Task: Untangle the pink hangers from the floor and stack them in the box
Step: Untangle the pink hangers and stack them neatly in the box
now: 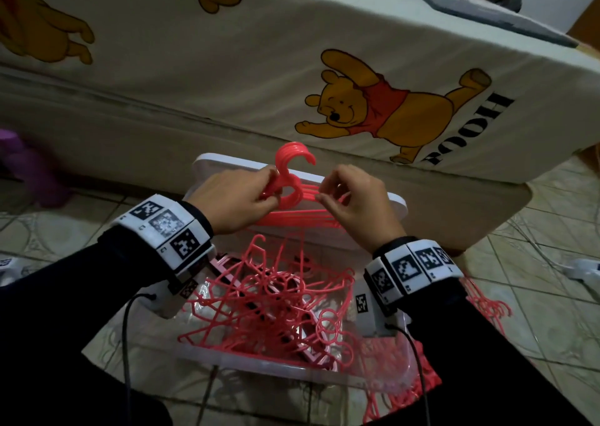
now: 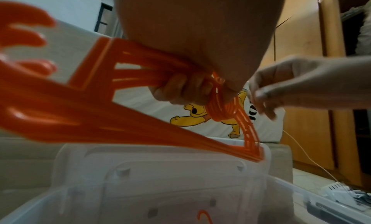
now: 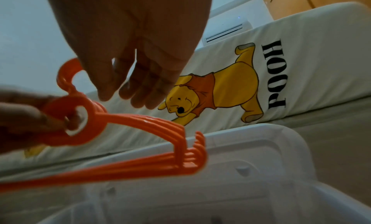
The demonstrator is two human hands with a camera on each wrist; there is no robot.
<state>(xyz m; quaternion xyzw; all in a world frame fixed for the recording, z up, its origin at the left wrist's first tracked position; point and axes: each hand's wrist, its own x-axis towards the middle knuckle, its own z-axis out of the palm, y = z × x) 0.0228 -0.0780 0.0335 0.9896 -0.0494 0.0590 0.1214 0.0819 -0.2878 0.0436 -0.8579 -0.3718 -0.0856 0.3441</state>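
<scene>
Left hand (image 1: 233, 198) clenched round the necks of a bunch of pink hangers (image 1: 293, 195), gripping at the ring just under the hooks; hooks stick up past the knuckles, shoulder bars fan out under and to the right of the hand (wrist views render them orange). Right hand (image 1: 354, 201) just right of the left, fingers loosely curled over the bunch's right-side bars; right wrist view shows the fingertips (image 3: 140, 99) hanging above the bars with a gap, nothing grasped. Bunch is held in the air above the clear plastic box (image 1: 292, 365), whose white lid (image 1: 394, 203) stands open beyond both hands. Below the wrists, a tangled pile of hangers (image 1: 276, 308) lies in the box, some spilling onto the tiled floor (image 1: 519, 321) right of the right wrist. Beyond the hands: mattress in a Pooh-print sheet (image 1: 389, 110).
</scene>
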